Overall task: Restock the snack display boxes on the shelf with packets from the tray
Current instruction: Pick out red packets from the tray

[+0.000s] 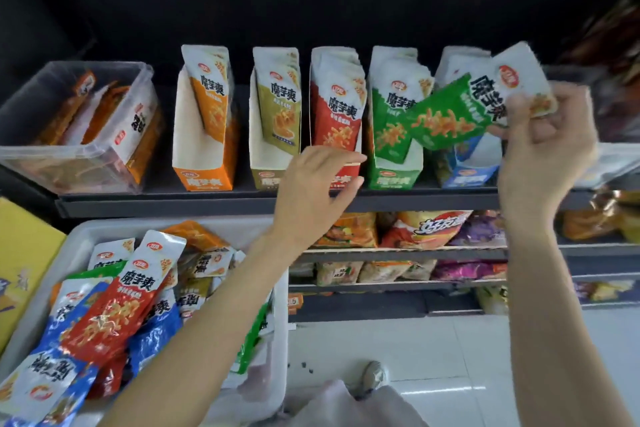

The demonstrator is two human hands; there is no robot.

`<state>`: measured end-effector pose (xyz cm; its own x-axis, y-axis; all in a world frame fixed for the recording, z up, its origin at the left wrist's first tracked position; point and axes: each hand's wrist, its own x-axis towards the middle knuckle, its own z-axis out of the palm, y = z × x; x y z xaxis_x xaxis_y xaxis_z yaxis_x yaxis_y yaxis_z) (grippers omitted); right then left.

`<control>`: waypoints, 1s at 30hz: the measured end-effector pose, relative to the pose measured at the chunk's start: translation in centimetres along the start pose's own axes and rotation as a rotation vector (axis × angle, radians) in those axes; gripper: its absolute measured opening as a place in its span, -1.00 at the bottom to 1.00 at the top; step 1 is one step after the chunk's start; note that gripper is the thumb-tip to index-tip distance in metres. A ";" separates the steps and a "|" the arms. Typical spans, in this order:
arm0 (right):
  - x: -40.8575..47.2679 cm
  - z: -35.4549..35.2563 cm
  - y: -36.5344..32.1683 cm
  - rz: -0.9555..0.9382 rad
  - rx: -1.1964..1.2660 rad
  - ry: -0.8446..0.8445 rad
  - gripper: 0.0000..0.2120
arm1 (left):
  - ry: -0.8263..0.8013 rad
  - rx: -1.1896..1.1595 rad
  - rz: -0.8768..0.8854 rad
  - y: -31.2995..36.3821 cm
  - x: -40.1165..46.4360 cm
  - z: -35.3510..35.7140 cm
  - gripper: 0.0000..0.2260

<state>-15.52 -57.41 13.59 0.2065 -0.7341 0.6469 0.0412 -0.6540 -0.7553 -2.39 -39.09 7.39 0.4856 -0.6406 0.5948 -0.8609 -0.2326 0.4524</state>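
At lower left the grey tray [83,236] holds a heap of red, blue and green packets [114,308]. On the shelf [242,204] above stand orange [204,177], olive [266,178], red [346,180], green [394,178] and blue [467,177] display boxes. The left hand [315,191] hovers with fingers relaxed and empty before the red box. The right hand [543,149] pinches a green packet [460,111], tilted above the green and blue boxes.
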 end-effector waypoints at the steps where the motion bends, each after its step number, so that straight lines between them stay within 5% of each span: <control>1: 0.9 0.6 0.6 -0.023 -0.053 -0.005 -0.90 | -0.011 0.058 0.037 -0.1 0.6 0.9 -0.78; 3: 2.1 2.0 1.7 -0.079 -0.160 -0.039 -0.77 | -0.019 0.150 0.090 -0.2 1.6 2.6 -0.77; 10: 3.3 6.2 5.0 -0.124 -0.358 -0.314 -0.81 | -0.048 0.307 0.172 -0.5 3.1 5.6 -0.82; 16: 2.9 7.7 6.7 -0.067 -0.423 -0.357 -0.81 | -0.069 0.288 0.135 -0.4 3.4 5.7 -0.81; 21: 2.0 7.7 7.3 0.074 -0.377 -0.304 -0.62 | -0.098 0.236 0.110 -0.1 2.9 5.4 -0.76; 26: -1.4 5.1 4.2 0.088 -0.150 -0.133 -0.74 | 0.174 0.029 0.097 0.3 0.8 3.3 -0.85; 30: -7.0 3.8 -0.7 0.097 0.018 -0.307 -0.85 | 0.373 -0.053 0.042 -1.0 -3.5 0.0 -0.83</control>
<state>-13.24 -51.11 9.21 0.4954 -0.7017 0.5120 0.0239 -0.5782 -0.8156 -3.17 -36.63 4.85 0.4806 -0.3359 0.8100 -0.8768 -0.1679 0.4506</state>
